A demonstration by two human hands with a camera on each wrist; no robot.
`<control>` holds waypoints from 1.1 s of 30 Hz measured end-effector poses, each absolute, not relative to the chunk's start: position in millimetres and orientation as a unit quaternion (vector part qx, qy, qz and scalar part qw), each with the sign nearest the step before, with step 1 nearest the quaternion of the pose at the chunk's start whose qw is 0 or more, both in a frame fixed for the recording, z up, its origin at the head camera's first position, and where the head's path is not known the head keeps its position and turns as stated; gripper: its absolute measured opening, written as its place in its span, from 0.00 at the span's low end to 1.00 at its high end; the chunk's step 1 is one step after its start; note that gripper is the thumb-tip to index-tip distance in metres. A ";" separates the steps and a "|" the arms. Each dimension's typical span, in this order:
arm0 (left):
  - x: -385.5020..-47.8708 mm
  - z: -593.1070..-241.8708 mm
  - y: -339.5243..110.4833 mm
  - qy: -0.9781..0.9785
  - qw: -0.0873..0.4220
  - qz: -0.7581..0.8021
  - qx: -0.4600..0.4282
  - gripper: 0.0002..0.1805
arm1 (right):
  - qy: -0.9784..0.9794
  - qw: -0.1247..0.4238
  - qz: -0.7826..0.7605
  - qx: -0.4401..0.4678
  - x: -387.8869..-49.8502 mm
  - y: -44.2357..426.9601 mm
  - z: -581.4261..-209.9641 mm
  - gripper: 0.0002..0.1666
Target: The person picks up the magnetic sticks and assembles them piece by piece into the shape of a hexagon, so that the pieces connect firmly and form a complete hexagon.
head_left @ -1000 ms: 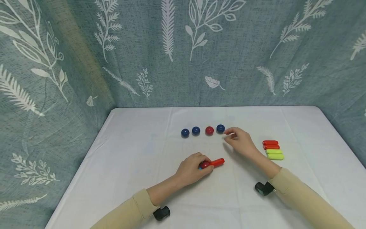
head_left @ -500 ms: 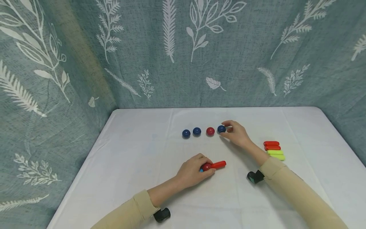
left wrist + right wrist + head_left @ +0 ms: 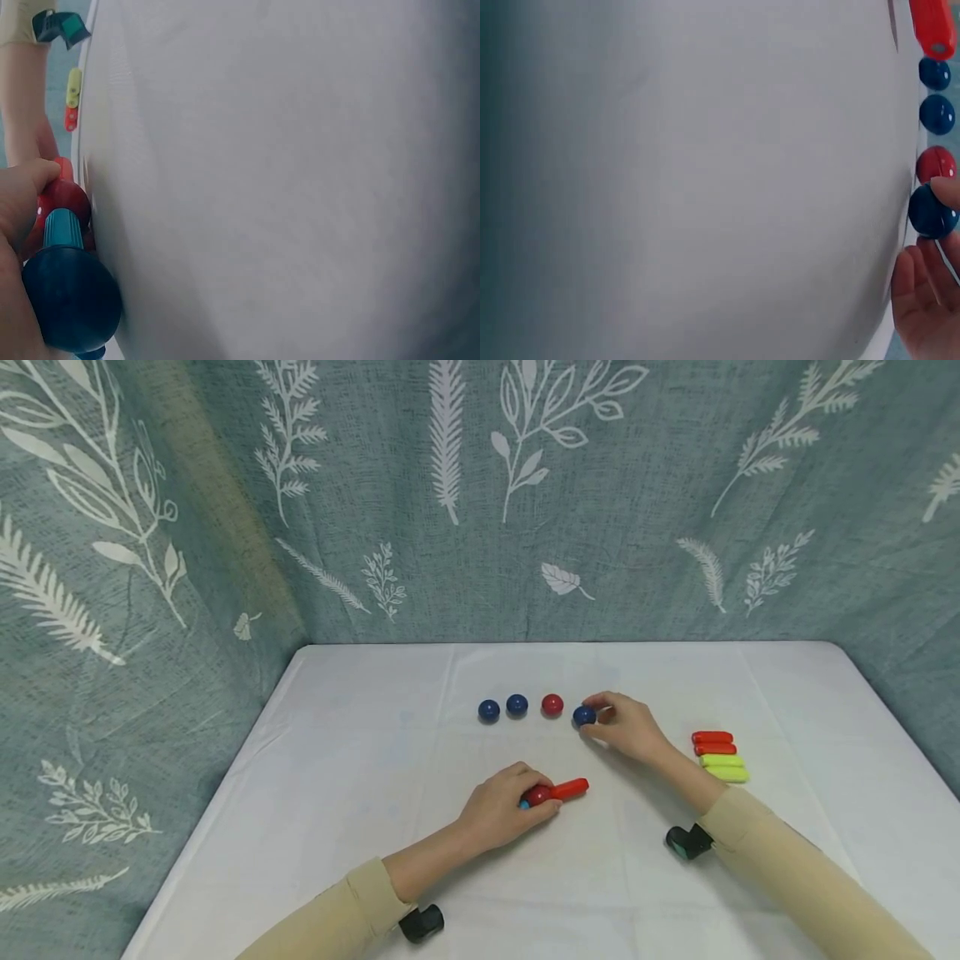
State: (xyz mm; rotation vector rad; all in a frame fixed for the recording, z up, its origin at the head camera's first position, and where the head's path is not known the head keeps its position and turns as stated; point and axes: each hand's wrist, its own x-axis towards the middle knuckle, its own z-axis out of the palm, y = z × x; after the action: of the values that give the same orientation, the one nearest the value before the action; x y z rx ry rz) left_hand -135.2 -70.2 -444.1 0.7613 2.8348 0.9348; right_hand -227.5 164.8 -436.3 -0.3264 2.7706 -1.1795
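Note:
My left hand (image 3: 498, 810) grips a joined piece just above the white table. It includes a red ball (image 3: 537, 795) with a red rod (image 3: 572, 788) pointing right. In the left wrist view a ridged light-blue rod (image 3: 63, 229) links that red ball to a dark blue ball (image 3: 71, 298); much of the piece is hidden by the fingers. Farther back, my right hand (image 3: 628, 727) pinches a single blue ball (image 3: 583, 716) between thumb and fingers. Left of it sit a second red ball (image 3: 552, 704) and two blue balls (image 3: 517, 705).
Two red rods (image 3: 713, 737) and two yellow-green rods (image 3: 723, 773) lie side by side at the right. White cloth covers the table (image 3: 360, 760). A patterned green curtain (image 3: 480, 568) hangs behind and to the left.
My right hand has reached the rightmost blue ball, taken hold of it and drawn it slightly toward me. The left hand keeps its grip on the joined piece, almost unmoved.

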 end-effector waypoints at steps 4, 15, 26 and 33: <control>-135.0 -443.5 -71.0 0.918 0.028 0.308 0.248 0.14 | 0.912 0.060 -0.385 -0.133 -214.7 167.6 -435.4 0.25; -137.4 -443.4 -75.7 0.915 0.010 0.319 0.246 0.14 | 0.906 0.078 -0.375 -0.181 -182.8 175.7 -433.6 0.23; -137.7 -444.4 -77.8 0.919 0.005 0.315 0.238 0.14 | 0.891 0.078 -0.387 -0.224 -163.6 178.2 -433.8 0.22; -136.8 -443.6 -77.9 0.918 0.007 0.319 0.237 0.14 | 0.887 0.074 -0.394 -0.228 -159.6 177.5 -434.2 0.22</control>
State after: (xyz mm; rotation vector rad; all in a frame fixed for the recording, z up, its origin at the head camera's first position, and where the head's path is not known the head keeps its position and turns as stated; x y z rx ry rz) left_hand -136.8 -77.9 -443.6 0.7405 2.8716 0.9966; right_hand -159.6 177.5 -434.2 -0.6851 2.6636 -1.1828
